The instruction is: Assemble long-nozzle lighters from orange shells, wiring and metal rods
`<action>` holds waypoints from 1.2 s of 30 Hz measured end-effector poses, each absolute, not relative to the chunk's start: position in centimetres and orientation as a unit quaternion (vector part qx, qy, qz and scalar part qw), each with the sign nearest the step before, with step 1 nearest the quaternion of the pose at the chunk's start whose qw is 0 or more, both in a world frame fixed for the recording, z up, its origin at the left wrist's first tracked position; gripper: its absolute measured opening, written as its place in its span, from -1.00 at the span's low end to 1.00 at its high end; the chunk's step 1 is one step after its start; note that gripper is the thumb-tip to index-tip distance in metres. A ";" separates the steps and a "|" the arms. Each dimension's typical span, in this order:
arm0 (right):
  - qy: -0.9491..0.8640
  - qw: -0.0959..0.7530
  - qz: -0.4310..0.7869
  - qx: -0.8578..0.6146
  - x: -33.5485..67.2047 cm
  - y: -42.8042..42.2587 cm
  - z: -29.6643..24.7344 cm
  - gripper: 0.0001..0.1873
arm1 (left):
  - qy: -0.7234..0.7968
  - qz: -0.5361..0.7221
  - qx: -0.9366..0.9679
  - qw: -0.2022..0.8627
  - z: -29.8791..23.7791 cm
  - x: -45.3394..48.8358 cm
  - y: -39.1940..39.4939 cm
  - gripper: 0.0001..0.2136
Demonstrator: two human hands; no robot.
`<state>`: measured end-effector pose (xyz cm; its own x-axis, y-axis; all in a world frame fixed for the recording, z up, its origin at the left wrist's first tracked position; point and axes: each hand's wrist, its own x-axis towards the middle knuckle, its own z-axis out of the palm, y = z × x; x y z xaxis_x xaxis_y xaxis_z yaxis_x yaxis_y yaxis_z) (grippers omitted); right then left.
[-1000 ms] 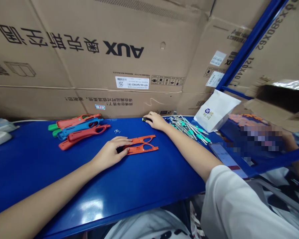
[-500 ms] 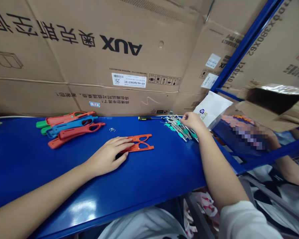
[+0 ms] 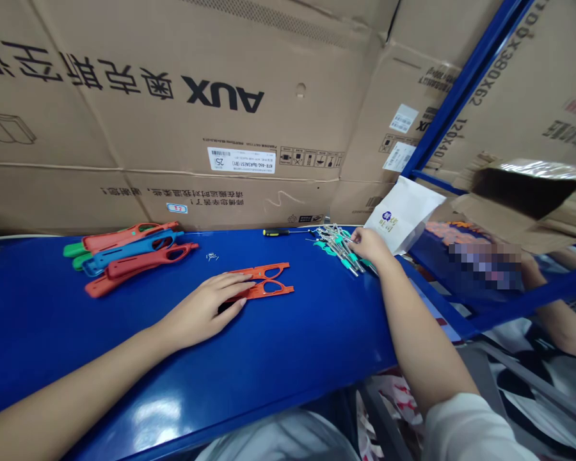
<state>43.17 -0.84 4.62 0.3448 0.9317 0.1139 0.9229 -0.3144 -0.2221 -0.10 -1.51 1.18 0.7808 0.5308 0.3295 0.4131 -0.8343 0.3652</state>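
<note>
My left hand [image 3: 206, 308] lies on two orange plastic handle halves [image 3: 274, 289], its fingers stretched out over their left ends. The halves rest side by side on the blue table, and each has an oval opening at its right end. Farther right, my right hand [image 3: 372, 246] is at a pile of thin metal parts with green plastic pieces [image 3: 338, 251]. Thumb and fingertips are pinched together there; what is between them is too small to make out. Several tiny screw-like pieces [image 3: 212, 256] lie beyond my left hand.
Red, blue and green plastic handles [image 3: 134, 251] are stacked at the left. A yellow-and-black screwdriver [image 3: 276, 232] lies along the back by the cardboard wall [image 3: 182, 141]. A white paper bag [image 3: 406, 214] stands beyond my right hand. A blue frame post separates another person's arm [image 3: 552, 314] at the right.
The view has shifted slightly. My right hand stays at the metal pile, its fingertips now pinched a little lower by the parts. My left hand still rests on the orange halves.
</note>
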 end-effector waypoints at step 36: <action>-0.846 0.251 0.089 -0.461 26.3 -4.4 3.2 -0.88 | 0.354 0.376 0.843 0.148 1.8 0.0 -2.6 -0.75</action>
<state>26.31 -4.38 3.24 -0.4480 0.8257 0.3428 0.7364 0.5583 -0.3821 -0.03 -2.61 1.80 0.4661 0.7092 0.5290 0.4860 -0.7048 0.5168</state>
